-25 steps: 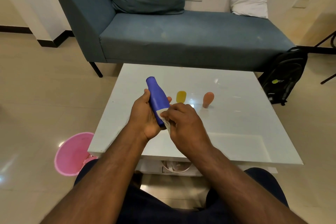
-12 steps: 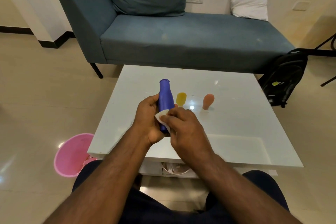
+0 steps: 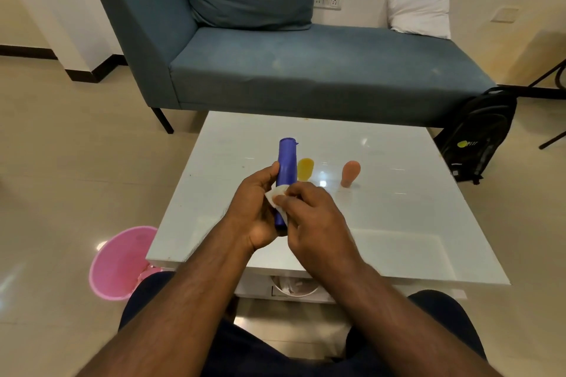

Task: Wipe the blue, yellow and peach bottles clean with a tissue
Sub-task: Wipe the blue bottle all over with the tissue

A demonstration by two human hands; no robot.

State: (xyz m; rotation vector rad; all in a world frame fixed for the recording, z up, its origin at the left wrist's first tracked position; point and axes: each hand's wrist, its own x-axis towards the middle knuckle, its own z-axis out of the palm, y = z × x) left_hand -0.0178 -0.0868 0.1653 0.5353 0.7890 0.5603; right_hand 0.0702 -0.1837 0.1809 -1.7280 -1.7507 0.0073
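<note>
I hold the blue bottle (image 3: 287,167) upright above the white table (image 3: 398,223), its cap end pointing away from me. My left hand (image 3: 255,208) wraps around its lower half. My right hand (image 3: 312,217) presses a white tissue (image 3: 275,194) against the bottle's body. Behind it the yellow bottle (image 3: 305,168) stands on the table, partly hidden by the blue one. The peach bottle (image 3: 349,173) stands to its right, free of both hands.
A pink bin (image 3: 118,263) sits on the floor at the table's left front corner. A blue sofa (image 3: 306,70) runs behind the table, with a black backpack (image 3: 477,138) leaning at its right end. A white bowl-like object (image 3: 291,286) shows under the table's front edge.
The blue bottle has swung from leaning left to nearly upright in my left hand. My right hand has slid the tissue up and across the bottle's body.
</note>
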